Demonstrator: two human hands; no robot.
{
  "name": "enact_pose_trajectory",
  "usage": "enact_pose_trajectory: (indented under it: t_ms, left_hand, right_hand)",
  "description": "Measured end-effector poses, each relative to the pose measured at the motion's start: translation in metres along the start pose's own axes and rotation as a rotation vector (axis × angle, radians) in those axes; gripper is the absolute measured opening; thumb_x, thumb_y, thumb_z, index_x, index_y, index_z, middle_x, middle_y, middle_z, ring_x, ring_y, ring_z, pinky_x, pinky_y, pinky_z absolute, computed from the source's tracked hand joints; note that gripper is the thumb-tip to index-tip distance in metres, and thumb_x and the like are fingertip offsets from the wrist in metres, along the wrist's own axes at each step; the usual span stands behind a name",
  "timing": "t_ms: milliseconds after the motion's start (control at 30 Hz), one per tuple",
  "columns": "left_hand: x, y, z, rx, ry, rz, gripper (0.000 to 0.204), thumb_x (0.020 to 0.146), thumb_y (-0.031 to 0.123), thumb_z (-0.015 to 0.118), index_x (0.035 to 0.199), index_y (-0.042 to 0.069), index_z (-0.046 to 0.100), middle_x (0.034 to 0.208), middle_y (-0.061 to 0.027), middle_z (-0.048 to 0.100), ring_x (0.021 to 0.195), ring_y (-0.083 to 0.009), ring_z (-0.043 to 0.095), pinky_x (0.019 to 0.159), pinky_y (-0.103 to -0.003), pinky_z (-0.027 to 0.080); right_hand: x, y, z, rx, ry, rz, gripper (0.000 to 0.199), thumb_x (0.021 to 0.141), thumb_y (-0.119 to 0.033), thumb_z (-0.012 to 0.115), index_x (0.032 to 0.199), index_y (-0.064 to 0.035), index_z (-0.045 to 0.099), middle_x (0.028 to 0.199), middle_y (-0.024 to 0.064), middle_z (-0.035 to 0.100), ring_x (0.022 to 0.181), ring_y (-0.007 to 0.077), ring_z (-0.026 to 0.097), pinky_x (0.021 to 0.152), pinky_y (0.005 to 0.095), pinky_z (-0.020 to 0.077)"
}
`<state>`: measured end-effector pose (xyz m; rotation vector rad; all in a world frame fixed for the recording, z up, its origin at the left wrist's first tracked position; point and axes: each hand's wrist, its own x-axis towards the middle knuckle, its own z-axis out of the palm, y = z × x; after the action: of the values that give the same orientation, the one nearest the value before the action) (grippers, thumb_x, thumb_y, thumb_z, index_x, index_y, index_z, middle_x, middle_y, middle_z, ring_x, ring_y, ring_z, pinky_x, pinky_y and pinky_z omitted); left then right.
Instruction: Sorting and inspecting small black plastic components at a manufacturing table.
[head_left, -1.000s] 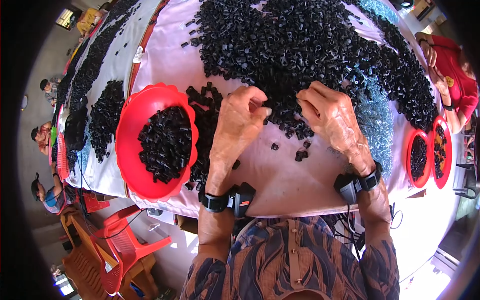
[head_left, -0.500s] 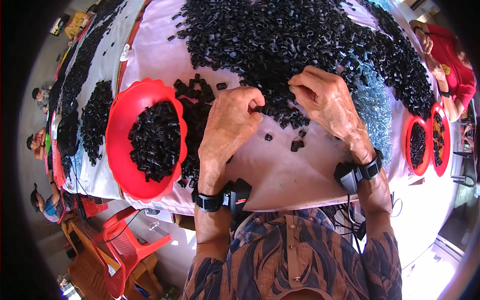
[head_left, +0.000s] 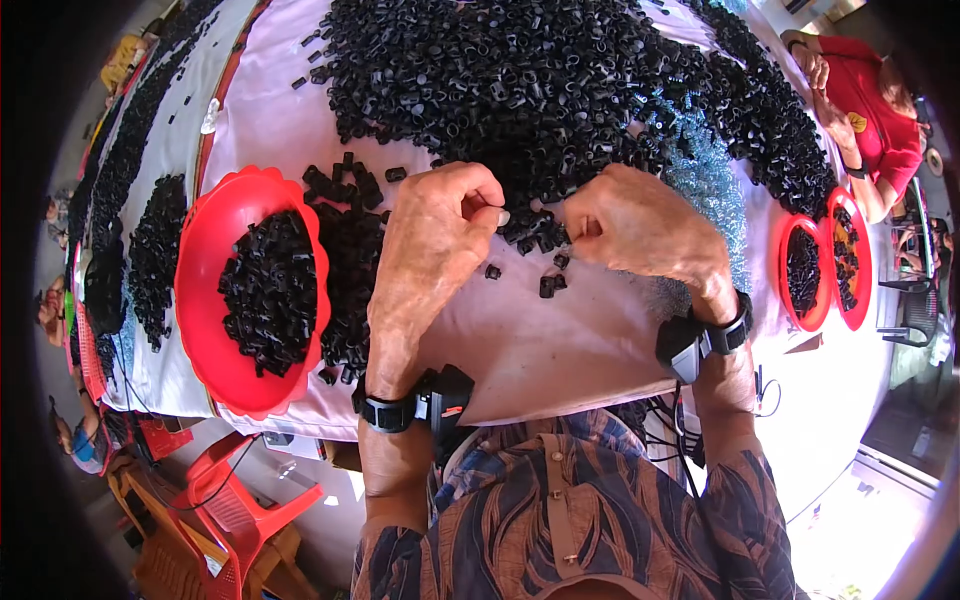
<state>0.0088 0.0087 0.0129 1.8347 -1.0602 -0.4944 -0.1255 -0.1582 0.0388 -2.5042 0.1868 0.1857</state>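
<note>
Right hand [head_left: 650, 222] has dropped toward the near table edge and rolled over; left hand [head_left: 430, 225] shifted little. Spill of small black plastic fittings [head_left: 540, 240] lies between both sets of fingertips, right hand slightly nearer, axes mixed. Loose fittings [head_left: 552, 287] sit nearer the body, just below the right fingers. Left thumb and index curled nearly together, right fingers curled; can't tell if either grips a piece.

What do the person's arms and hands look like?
The left hand and right hand wear no gloves. Both wrists have black straps with boxy dark devices; the left one has an orange mark. Fabric sleeves have wavy brown and navy patterns.
</note>
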Motion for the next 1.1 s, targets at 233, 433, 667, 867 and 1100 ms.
enact_pose_trajectory:
  t_ms: [233,433,667,867,1100]
  left_hand:
    - [-0.004,0.003,0.003,0.026,-0.199,-0.089,0.005,0.075,0.000,0.063,0.079,-0.002,0.064,0.073,-0.0142,0.066,0.062,-0.0250,0.064,0.060,-0.034,0.049]
    - [-0.007,0.005,0.008,0.108,-0.228,-0.026,0.011,0.075,0.004,0.064,0.084,0.001,0.067,0.078,-0.0151,0.067,0.070,-0.0298,0.066,0.063,-0.038,0.051]
    - [0.000,0.001,0.006,0.001,0.093,0.131,0.008,0.080,-0.004,0.059,0.083,-0.001,0.065,0.073,-0.0139,0.063,0.060,-0.0230,0.060,0.056,-0.033,0.045]
    - [0.000,0.003,0.003,-0.051,0.187,0.023,0.005,0.081,-0.002,0.065,0.085,-0.002,0.067,0.066,-0.0016,0.060,0.059,-0.0051,0.051,0.054,-0.022,0.040]
    - [-0.003,0.004,0.001,0.021,0.013,-0.012,0.009,0.075,0.001,0.065,0.084,-0.002,0.066,0.072,-0.0150,0.065,0.063,-0.0251,0.063,0.060,-0.035,0.048]
  right_hand:
    - [0.008,-0.005,0.009,-0.138,0.448,0.008,0.010,0.075,-0.009,0.061,0.071,0.0011,0.063,0.075,0.0179,0.065,0.075,0.0376,0.064,0.069,0.0445,0.0521]
    - [-0.013,0.004,-0.007,-0.046,0.373,0.057,0.007,0.072,-0.002,0.061,0.075,-0.0010,0.067,0.077,0.0163,0.066,0.073,0.0343,0.065,0.067,0.0422,0.0518]
    - [-0.016,0.004,0.016,-0.109,0.213,-0.007,0.012,0.076,-0.005,0.057,0.081,0.0001,0.067,0.084,0.0129,0.065,0.073,0.0327,0.065,0.066,0.0402,0.0515]
    - [-0.003,-0.009,0.024,-0.212,0.186,-0.109,0.011,0.076,-0.009,0.063,0.081,0.0003,0.064,0.085,0.0145,0.064,0.077,0.0358,0.064,0.069,0.0454,0.0520]
    - [-0.004,-0.009,0.029,-0.200,0.199,-0.039,0.010,0.075,-0.009,0.063,0.082,-0.0022,0.066,0.082,0.0157,0.065,0.078,0.0361,0.065,0.069,0.0460,0.0524]
